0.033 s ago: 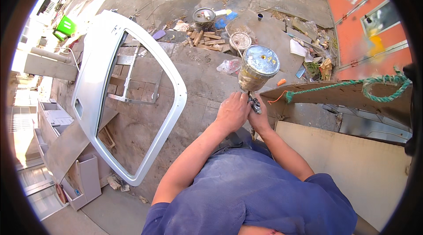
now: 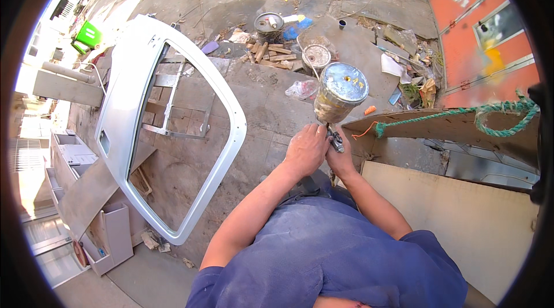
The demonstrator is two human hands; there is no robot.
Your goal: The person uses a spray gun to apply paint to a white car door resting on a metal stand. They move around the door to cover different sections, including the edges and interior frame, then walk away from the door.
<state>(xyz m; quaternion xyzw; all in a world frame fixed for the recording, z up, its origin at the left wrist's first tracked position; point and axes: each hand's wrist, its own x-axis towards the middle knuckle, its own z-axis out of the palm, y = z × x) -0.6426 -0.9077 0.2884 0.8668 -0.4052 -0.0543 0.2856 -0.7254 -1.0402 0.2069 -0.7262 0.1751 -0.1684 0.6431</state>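
Observation:
In front of my body I hold a spray gun (image 2: 335, 141) with a large paint-splashed metal cup (image 2: 344, 84) on top, its lid silvery with yellow spots. My right hand (image 2: 341, 159) is closed around the gun's grip. Against it from the left, my left hand (image 2: 307, 149) is closed with curled fingers at the gun's body, just below the cup; its fingertips are partly hidden. Left of my hands stands a silver-white car door (image 2: 118, 113) with an open window frame, tilted and apart from the gun.
Grey boxes and a board (image 2: 89, 198) lie at the lower left. Beyond the gun are a dirty bucket (image 2: 316, 55), a paint drum (image 2: 269, 21) and wood offcuts (image 2: 271, 54). A green rope (image 2: 444, 118) runs along a panel at right, near orange doors (image 2: 485, 36).

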